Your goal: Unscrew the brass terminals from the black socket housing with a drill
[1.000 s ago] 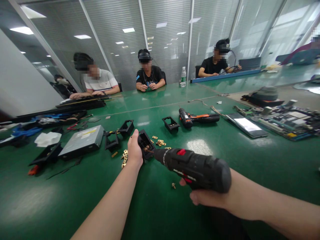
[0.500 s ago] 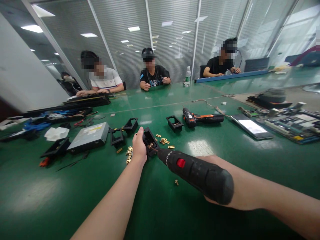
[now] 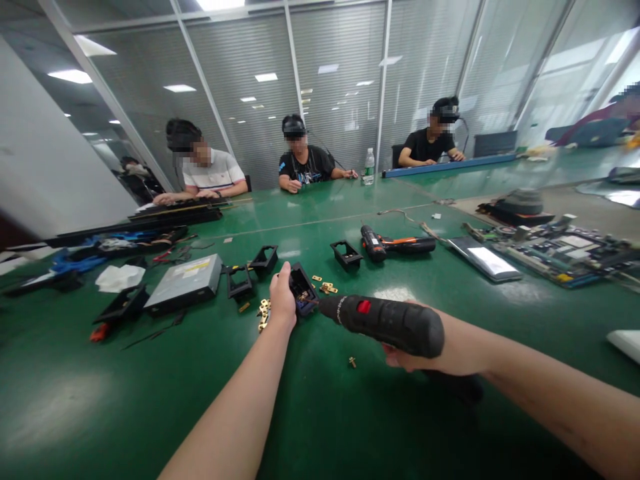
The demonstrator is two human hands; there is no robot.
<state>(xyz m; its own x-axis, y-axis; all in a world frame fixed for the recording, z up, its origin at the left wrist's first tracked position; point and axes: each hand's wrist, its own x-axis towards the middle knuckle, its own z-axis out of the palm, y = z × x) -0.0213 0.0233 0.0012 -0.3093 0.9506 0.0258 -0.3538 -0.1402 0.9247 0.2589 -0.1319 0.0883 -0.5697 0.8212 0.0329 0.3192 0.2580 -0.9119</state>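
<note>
My left hand (image 3: 284, 297) is closed around the left side of a black plastic housing (image 3: 303, 293), with small brass pieces showing inside it. In my right hand (image 3: 417, 353) is a black cordless screwdriver (image 3: 385, 323) with a red switch on top. Its thin bit points left, at the open face of the housing; whether the tip touches anything I cannot tell. Loose brass plates (image 3: 327, 287) lie just right of the housing, and more brass plates (image 3: 263, 313) lie beside my left wrist. A brass screw (image 3: 353, 362) rests on the green table below the screwdriver.
Similar black frames (image 3: 347, 255) stand beyond my hands. Farther off lies a second power screwdriver (image 3: 373, 243) near a phone (image 3: 484, 259). A metal disc drive (image 3: 185, 283) sits at left, circuit boards (image 3: 570, 247) at right. Several people sit across the table near a water bottle (image 3: 369, 167).
The screwdriver's rear end has swung up and left, its body now flatter, with the bit still at the housing. My left hand keeps its hold. The view has shifted slightly.
</note>
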